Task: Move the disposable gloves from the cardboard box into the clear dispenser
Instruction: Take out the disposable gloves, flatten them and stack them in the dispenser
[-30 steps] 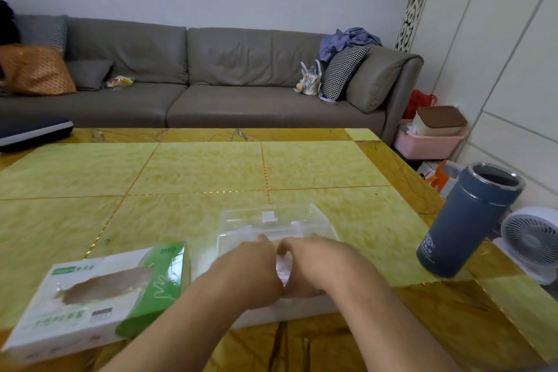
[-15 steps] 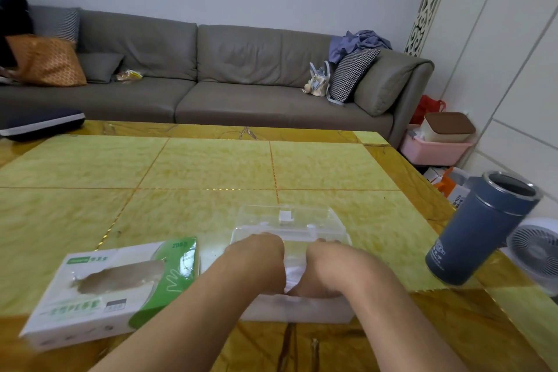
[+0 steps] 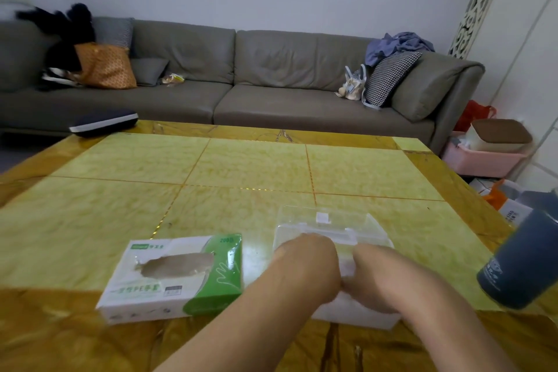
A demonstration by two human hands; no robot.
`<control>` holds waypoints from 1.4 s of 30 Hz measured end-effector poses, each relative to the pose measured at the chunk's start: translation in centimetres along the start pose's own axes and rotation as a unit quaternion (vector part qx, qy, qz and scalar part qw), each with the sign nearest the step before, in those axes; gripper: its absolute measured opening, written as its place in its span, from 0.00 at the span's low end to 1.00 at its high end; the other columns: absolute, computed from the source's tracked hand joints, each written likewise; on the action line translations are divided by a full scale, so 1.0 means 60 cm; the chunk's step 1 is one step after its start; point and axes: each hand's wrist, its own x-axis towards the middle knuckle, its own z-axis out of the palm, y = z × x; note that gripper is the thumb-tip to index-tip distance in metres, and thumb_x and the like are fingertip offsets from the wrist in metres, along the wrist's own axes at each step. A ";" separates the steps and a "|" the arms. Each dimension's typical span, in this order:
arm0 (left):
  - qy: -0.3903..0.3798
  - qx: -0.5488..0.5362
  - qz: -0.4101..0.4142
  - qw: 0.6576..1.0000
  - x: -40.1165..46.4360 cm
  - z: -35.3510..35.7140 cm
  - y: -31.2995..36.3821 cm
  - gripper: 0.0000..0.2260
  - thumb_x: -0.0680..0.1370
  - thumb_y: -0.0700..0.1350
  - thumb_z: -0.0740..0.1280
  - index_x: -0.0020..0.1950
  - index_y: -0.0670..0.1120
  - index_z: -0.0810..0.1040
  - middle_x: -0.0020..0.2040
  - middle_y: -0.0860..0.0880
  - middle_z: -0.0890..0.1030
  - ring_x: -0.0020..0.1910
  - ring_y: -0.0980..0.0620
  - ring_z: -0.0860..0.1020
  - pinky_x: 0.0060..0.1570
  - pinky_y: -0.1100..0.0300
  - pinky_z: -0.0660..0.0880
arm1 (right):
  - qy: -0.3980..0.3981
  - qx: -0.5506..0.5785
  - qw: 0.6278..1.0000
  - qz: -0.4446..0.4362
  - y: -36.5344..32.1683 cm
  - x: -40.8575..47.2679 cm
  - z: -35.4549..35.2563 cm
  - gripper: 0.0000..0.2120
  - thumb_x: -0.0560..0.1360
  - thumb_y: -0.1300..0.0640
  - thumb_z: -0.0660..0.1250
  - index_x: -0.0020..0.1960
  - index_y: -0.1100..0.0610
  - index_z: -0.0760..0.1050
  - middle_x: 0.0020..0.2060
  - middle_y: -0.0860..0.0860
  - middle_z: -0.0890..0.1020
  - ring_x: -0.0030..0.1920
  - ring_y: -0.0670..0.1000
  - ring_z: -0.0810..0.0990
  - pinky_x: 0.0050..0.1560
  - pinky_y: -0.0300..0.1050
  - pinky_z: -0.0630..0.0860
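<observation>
The white and green cardboard glove box (image 3: pixel 169 278) lies flat at the near left of the table, its torn oval opening facing up. Right of it sits the clear dispenser (image 3: pixel 373 229) with its lid open toward the far side. My left hand (image 3: pixel 308 263) and my right hand (image 3: pixel 373 278) are both down inside the dispenser, knuckles up and fingers curled under out of sight. A whitish wad of disposable gloves (image 3: pixel 347 266) shows between them, held by both hands. Most of the wad is hidden under my hands.
A dark blue tumbler (image 3: pixel 519 263) stands at the table's right edge, close to my right forearm. The yellow-green tiled table (image 3: pixel 241 166) stretches beyond the dispenser, with a dark flat case (image 3: pixel 104 122) at its far left corner. A grey sofa (image 3: pixel 271 84) runs behind.
My hands have sunk lower into the dispenser and moved slightly apart. The view has tilted up and turned left, so the box and dispenser now sit further right in the picture.
</observation>
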 end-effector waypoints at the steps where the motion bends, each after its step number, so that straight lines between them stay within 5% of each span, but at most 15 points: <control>1: 0.034 -0.021 0.005 0.999 -0.014 -0.001 -0.005 0.02 0.81 0.38 0.65 0.52 0.43 0.73 0.49 0.45 0.76 0.46 0.46 0.78 0.46 0.54 0.76 | 0.019 -0.008 1.000 0.000 0.000 -0.007 -0.001 0.16 0.82 0.40 0.65 0.54 0.54 0.77 0.47 0.50 0.81 0.44 0.50 0.80 0.43 0.44 0.77; 3: 0.116 -0.073 0.036 0.990 -0.041 -0.004 -0.033 0.07 0.80 0.36 0.63 0.57 0.43 0.72 0.53 0.45 0.75 0.46 0.46 0.76 0.46 0.53 0.77 | 0.080 -0.028 0.996 -0.008 -0.006 -0.021 -0.001 0.11 0.84 0.44 0.62 0.57 0.50 0.76 0.50 0.49 0.80 0.48 0.51 0.81 0.48 0.46 0.79; 7: 0.252 -0.112 0.006 0.961 -0.091 -0.014 -0.118 0.07 0.81 0.40 0.59 0.55 0.49 0.73 0.51 0.52 0.76 0.45 0.48 0.77 0.43 0.51 0.78 | 0.205 -0.001 0.978 -0.027 -0.028 -0.047 -0.010 0.09 0.80 0.57 0.58 0.56 0.48 0.75 0.46 0.47 0.76 0.43 0.51 0.78 0.40 0.46 0.73; 11: 0.195 -0.039 -0.152 0.968 -0.119 -0.005 -0.229 0.12 0.85 0.53 0.56 0.45 0.50 0.71 0.43 0.52 0.76 0.43 0.49 0.77 0.43 0.54 0.76 | 0.288 0.020 0.947 -0.138 -0.098 -0.087 0.002 0.22 0.79 0.63 0.60 0.71 0.48 0.69 0.63 0.42 0.73 0.60 0.48 0.74 0.57 0.42 0.73; 15: 0.062 0.074 -0.162 0.982 -0.120 0.037 -0.273 0.22 0.86 0.60 0.47 0.42 0.51 0.71 0.52 0.51 0.82 0.52 0.48 0.78 0.58 0.51 0.69 | 0.203 0.006 0.927 -0.315 -0.175 -0.097 0.067 0.24 0.76 0.64 0.62 0.71 0.52 0.68 0.67 0.46 0.68 0.67 0.50 0.69 0.68 0.45 0.72; 20: 0.091 0.069 -0.146 0.983 -0.096 0.058 -0.283 0.21 0.87 0.57 0.45 0.45 0.52 0.72 0.56 0.49 0.83 0.58 0.47 0.78 0.64 0.50 0.65 | 0.104 -0.087 0.936 -0.324 -0.221 -0.054 0.123 0.38 0.71 0.63 0.68 0.79 0.62 0.61 0.74 0.57 0.65 0.77 0.59 0.62 0.77 0.48 0.62; 24: 0.111 0.010 -0.129 0.985 -0.089 0.060 -0.294 0.15 0.86 0.49 0.51 0.44 0.51 0.72 0.50 0.50 0.81 0.57 0.46 0.78 0.58 0.53 0.69 | 0.140 -0.097 0.940 -0.296 -0.232 -0.035 0.154 0.38 0.50 0.52 0.75 0.60 0.63 0.83 0.56 0.56 0.83 0.60 0.57 0.83 0.57 0.43 0.81; 27: 0.165 -0.107 -0.136 0.971 -0.084 0.061 -0.320 0.13 0.81 0.45 0.59 0.39 0.47 0.78 0.40 0.48 0.81 0.43 0.47 0.81 0.45 0.51 0.79 | 0.161 -0.097 0.941 -0.281 -0.234 -0.032 0.167 0.42 0.43 0.49 0.77 0.57 0.63 0.85 0.54 0.56 0.86 0.57 0.57 0.86 0.54 0.44 0.84; 30: 0.239 -0.194 -0.114 0.945 -0.095 0.043 -0.335 0.13 0.80 0.47 0.64 0.39 0.46 0.83 0.43 0.51 0.86 0.41 0.50 0.83 0.43 0.52 0.81 | 0.157 -0.101 0.941 -0.284 -0.228 -0.039 0.163 0.43 0.49 0.51 0.77 0.63 0.65 0.82 0.61 0.59 0.83 0.64 0.59 0.83 0.61 0.48 0.82; 32: 0.278 -0.232 -0.094 0.927 -0.108 0.025 -0.334 0.08 0.80 0.49 0.69 0.43 0.52 0.86 0.47 0.61 0.84 0.46 0.60 0.82 0.43 0.64 0.77 | 0.134 -0.099 0.942 -0.291 -0.224 -0.040 0.161 0.41 0.59 0.56 0.74 0.71 0.67 0.74 0.70 0.61 0.77 0.73 0.61 0.75 0.69 0.52 0.76; 34: 0.309 -0.243 -0.072 0.916 -0.114 0.021 -0.336 0.01 0.78 0.51 0.72 0.48 0.57 0.83 0.49 0.63 0.81 0.49 0.64 0.77 0.43 0.72 0.70 | 0.144 -0.095 0.942 -0.288 -0.223 -0.042 0.157 0.40 0.59 0.55 0.74 0.70 0.65 0.76 0.68 0.59 0.78 0.71 0.60 0.77 0.67 0.50 0.78; 37: 0.275 -0.207 -0.060 0.937 -0.106 0.041 -0.338 0.10 0.75 0.53 0.74 0.53 0.61 0.76 0.48 0.63 0.79 0.48 0.64 0.76 0.43 0.68 0.73 | 0.139 -0.103 0.942 -0.289 -0.229 -0.040 0.159 0.40 0.52 0.52 0.76 0.64 0.63 0.82 0.62 0.57 0.83 0.66 0.57 0.82 0.59 0.45 0.82; 39: 0.288 -0.184 -0.076 0.937 -0.097 0.049 -0.334 0.04 0.77 0.51 0.72 0.46 0.59 0.78 0.42 0.61 0.81 0.42 0.61 0.78 0.40 0.58 0.79 | 0.157 -0.101 0.942 -0.280 -0.228 -0.036 0.162 0.41 0.46 0.51 0.78 0.59 0.61 0.85 0.58 0.56 0.86 0.62 0.55 0.85 0.54 0.44 0.84; 42: 0.335 -0.211 -0.083 0.914 -0.091 0.045 -0.333 0.06 0.79 0.49 0.72 0.41 0.56 0.82 0.37 0.59 0.82 0.37 0.60 0.79 0.38 0.56 0.79 | 0.157 -0.079 0.936 -0.304 -0.225 -0.045 0.154 0.45 0.57 0.56 0.79 0.72 0.66 0.74 0.71 0.61 0.76 0.73 0.60 0.75 0.70 0.49 0.76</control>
